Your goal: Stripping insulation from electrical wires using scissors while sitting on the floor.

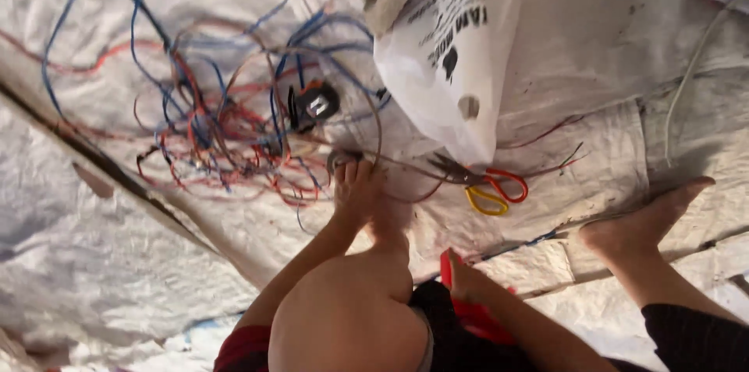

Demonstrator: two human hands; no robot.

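Your left hand (355,185) pinches a brown wire (374,118) just below the wire tangle (226,122) (apparently to draw it free), while your right hand (460,274), right of the tangle, grips something red (446,267).

Tangled wires (226,122) blue, red, some brown. Scissors (488,185) with one red handle, one yellow. Bag (452,52) white with black print. Ground sheet (117,278) off-white, dirt-stained. Small block (316,103) in the wires black with orange edge. Shorts (468,341) black, red trim.
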